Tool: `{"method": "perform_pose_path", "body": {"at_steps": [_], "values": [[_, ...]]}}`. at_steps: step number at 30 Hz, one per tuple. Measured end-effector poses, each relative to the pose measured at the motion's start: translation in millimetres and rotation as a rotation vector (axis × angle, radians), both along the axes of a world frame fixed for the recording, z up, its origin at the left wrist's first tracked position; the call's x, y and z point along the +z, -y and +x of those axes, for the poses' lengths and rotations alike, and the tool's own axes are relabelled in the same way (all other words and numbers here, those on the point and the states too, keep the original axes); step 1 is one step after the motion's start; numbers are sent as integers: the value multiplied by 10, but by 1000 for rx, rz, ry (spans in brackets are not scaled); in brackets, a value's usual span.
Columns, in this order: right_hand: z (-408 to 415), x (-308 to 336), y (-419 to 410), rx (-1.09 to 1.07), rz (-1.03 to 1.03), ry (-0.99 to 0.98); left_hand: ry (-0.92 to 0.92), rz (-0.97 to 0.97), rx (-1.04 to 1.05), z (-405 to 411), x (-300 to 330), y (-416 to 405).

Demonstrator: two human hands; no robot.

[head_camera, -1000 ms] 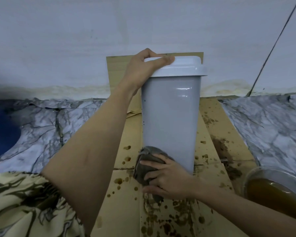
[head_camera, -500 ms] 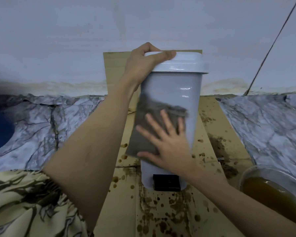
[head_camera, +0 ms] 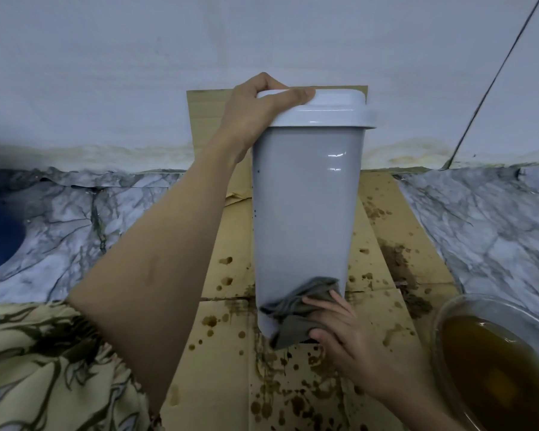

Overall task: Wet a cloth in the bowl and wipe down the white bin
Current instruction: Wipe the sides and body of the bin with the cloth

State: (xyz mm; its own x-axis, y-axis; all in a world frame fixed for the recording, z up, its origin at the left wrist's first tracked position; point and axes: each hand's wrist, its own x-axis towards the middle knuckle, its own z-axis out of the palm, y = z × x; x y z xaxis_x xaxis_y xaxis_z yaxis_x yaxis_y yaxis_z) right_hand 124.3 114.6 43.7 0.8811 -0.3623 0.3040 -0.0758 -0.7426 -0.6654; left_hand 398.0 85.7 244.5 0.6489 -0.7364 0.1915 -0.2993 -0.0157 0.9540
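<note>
The left hand (head_camera: 255, 116) grips the bin (head_camera: 305, 213) by its lid corner; the right hand (head_camera: 339, 329) presses a bunched cloth (head_camera: 296, 309) against its base, beside the bowl (head_camera: 492, 365).

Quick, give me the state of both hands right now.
Left hand: closed over the lid edge of the tall white plastic bin.
Right hand: pressing the crumpled grey cloth against the bin's base.

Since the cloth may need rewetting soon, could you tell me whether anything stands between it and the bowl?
Nothing visible does. The cloth is pressed to the bin's base by the right hand; only bare, spattered cardboard separates it from the bowl.
</note>
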Motion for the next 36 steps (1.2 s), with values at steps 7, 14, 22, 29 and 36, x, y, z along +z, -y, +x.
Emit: {"method": "perform_pose_path", "body": {"at_steps": [7,14,22,29,36], "values": [[-152,341,-30,-485,198,156,-16,-25,17,-31,-5,54],[836,710,167,151,-706,-182,-17,-31,28,-28,3,55],[1064,371,-136,703,-883,-564,-17,-36,7,-41,2,-32],[964,517,189,-30,-1001,-153,-7,-29,16,-57,-9,-2],[999,349,105,126,-1110,-201,6,-6,30,-30,-18,-28]]}}
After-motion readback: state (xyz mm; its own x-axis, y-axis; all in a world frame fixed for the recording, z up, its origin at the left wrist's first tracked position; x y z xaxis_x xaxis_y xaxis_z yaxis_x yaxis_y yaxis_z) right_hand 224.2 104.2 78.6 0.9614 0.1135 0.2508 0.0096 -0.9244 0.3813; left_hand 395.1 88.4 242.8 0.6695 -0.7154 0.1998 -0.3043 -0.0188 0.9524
